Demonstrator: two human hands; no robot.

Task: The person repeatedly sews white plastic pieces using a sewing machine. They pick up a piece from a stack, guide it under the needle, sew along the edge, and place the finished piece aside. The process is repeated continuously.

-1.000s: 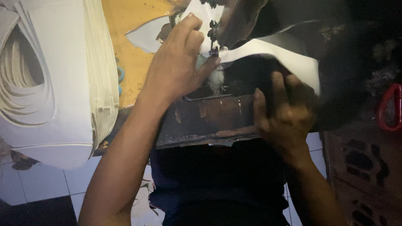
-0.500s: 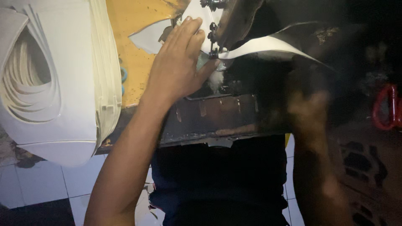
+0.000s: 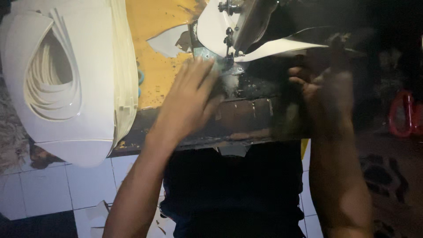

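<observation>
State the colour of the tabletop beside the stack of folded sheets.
Orange-yellow, worn dark at the tabletop edge; the head view shows it, right of the white sheets.

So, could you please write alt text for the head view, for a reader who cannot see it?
A person's left hand lies flat by the needle of a sewing machine, beside a white sheet piece under it. The blurred right hand is raised near that piece. A stack of curled white sheets sits left on the worn table.

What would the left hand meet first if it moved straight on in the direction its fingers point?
Probably the small metal plate under the machine head; the left hand has its fingertips almost there. Depth is unclear.
</observation>
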